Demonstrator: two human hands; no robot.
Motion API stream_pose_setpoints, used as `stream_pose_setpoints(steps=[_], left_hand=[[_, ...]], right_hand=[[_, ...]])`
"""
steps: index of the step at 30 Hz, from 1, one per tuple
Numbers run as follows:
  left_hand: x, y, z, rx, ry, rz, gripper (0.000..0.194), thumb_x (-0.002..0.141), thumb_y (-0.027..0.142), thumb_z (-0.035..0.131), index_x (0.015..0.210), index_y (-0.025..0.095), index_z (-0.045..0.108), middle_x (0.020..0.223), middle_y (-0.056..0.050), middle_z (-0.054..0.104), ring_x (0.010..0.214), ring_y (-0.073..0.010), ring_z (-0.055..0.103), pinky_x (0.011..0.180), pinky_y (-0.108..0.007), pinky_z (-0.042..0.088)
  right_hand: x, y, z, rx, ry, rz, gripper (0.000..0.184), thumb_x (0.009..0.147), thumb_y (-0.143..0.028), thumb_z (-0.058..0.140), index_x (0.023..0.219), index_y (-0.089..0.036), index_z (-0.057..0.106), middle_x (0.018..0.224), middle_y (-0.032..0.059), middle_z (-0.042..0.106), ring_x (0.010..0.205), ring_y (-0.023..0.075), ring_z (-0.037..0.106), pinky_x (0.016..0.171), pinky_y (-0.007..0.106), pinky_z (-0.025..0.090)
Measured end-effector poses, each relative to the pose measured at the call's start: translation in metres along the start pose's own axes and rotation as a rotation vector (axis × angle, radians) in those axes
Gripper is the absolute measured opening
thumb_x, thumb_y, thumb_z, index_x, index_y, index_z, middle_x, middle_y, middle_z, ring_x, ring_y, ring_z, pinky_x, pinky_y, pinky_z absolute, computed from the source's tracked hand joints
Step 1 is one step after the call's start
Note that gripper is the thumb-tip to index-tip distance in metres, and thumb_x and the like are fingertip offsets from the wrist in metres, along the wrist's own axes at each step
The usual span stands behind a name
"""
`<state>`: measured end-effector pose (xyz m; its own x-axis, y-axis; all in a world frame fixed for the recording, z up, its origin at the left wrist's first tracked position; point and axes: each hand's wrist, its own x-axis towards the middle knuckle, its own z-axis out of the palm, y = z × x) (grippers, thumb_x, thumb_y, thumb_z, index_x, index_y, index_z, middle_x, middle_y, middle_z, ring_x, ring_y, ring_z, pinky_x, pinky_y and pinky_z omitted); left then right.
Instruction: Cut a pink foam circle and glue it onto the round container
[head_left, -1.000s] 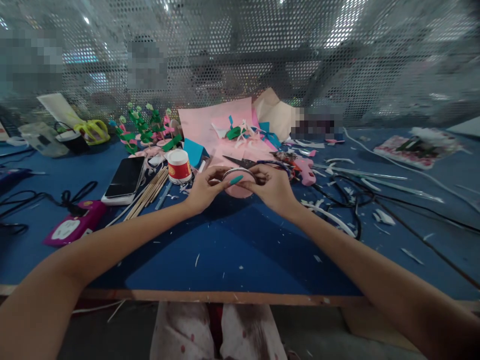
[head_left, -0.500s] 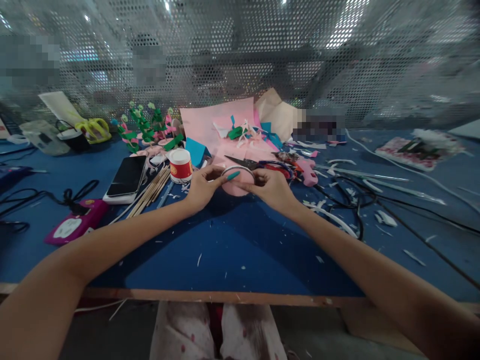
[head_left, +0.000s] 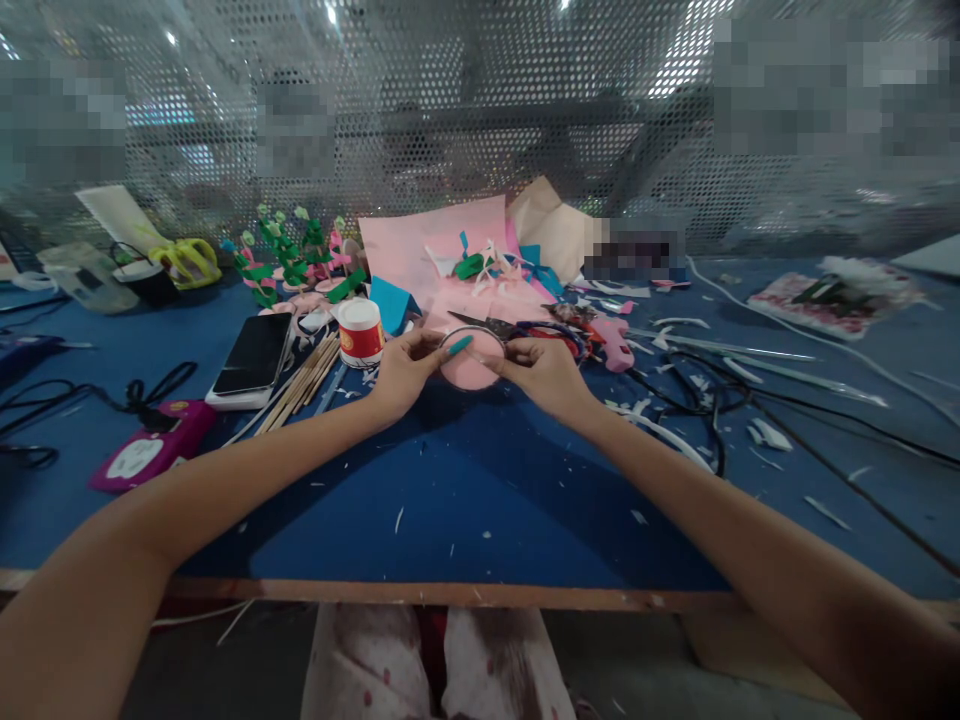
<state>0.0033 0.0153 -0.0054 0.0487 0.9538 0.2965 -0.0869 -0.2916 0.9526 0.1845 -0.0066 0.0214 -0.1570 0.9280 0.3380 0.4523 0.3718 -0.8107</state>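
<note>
Between my two hands is a round pink disc with a dark rim, raised a little above the blue table. My left hand pinches its left edge, the thumb with a teal nail lying over the top face. On the opposite side my right hand grips the right edge, thumb on the face and fingers behind. The fingers under the disc are hidden. Just behind it lie scissors with dark blades, partly beside my right hand. A red and white tub stands left of my left hand.
Wooden sticks, a phone and a magenta power strip lie at left. Paper flower stems stand behind them. A pink glue gun, black cables and white scraps lie right. Pink paper leans at the back.
The pink disc has tilted so that its face shows more fully, with its rim visible around it. Both hands have stayed on its edges and barely shifted.
</note>
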Motion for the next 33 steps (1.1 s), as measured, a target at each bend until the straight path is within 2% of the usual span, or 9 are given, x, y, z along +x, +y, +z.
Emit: stream_pose_setpoints(steps=[5,9,14,17,21,27,33], left_hand=[[0.000,0.002,0.000,0.039,-0.020,0.017,0.031,0.061,0.037,0.077,0.078,0.014,0.065,0.077,-0.002,0.068,0.071,-0.0117,0.060,0.062,-0.025,0.051],[0.001,0.002,0.000,0.008,-0.061,-0.042,0.035,0.058,0.036,0.078,0.081,0.014,0.063,0.075,-0.002,0.067,0.068,-0.0112,0.060,0.058,-0.023,0.051],[0.000,0.001,0.001,-0.018,-0.135,-0.073,0.043,0.054,0.031,0.081,0.089,0.015,0.060,0.082,-0.003,0.068,0.075,-0.0142,0.064,0.065,-0.028,0.055],[0.000,0.001,0.000,-0.020,-0.146,-0.090,0.043,0.055,0.028,0.081,0.090,0.015,0.059,0.079,-0.003,0.068,0.070,-0.0145,0.064,0.063,-0.031,0.056],[0.001,-0.001,0.000,-0.019,-0.088,-0.091,0.041,0.054,0.028,0.081,0.086,0.015,0.060,0.073,-0.001,0.066,0.066,-0.0120,0.061,0.059,-0.028,0.054],[0.002,-0.001,0.000,-0.033,-0.067,-0.086,0.045,0.050,0.029,0.083,0.086,0.014,0.061,0.071,0.000,0.065,0.065,-0.0109,0.061,0.056,-0.024,0.054],[0.001,0.000,0.001,-0.024,-0.085,-0.091,0.045,0.052,0.032,0.082,0.087,0.014,0.060,0.072,0.000,0.064,0.066,-0.0109,0.060,0.056,-0.023,0.053]], right_hand=[[0.001,-0.001,0.001,0.060,0.058,0.026,0.054,0.062,-0.068,0.065,0.053,-0.017,0.051,0.051,-0.0028,0.038,0.049,0.0078,0.031,0.046,0.025,0.022],[0.003,0.002,0.001,0.078,0.070,0.019,0.050,0.063,-0.065,0.066,0.058,-0.017,0.056,0.053,-0.0017,0.044,0.049,0.0085,0.035,0.046,0.025,0.025],[0.006,0.011,0.001,0.095,0.107,0.013,0.050,0.064,-0.066,0.065,0.059,-0.017,0.057,0.051,-0.0018,0.046,0.048,0.0089,0.038,0.046,0.025,0.026],[0.006,0.011,0.001,0.152,0.076,0.060,0.051,0.061,-0.067,0.066,0.059,-0.017,0.057,0.051,-0.0015,0.048,0.046,0.0086,0.040,0.044,0.024,0.031],[0.006,0.008,0.001,0.242,-0.015,0.124,0.048,0.055,-0.061,0.074,0.063,-0.016,0.059,0.056,0.0007,0.057,0.049,0.0107,0.049,0.046,0.025,0.041],[0.005,0.005,-0.002,0.137,0.019,0.110,0.042,0.044,-0.045,0.083,0.060,-0.015,0.058,0.055,0.0010,0.058,0.050,0.0109,0.049,0.044,0.024,0.036],[0.004,0.005,-0.003,0.130,-0.001,0.116,0.042,0.046,-0.047,0.082,0.059,-0.015,0.058,0.055,0.0020,0.059,0.051,0.0117,0.050,0.044,0.024,0.036]])
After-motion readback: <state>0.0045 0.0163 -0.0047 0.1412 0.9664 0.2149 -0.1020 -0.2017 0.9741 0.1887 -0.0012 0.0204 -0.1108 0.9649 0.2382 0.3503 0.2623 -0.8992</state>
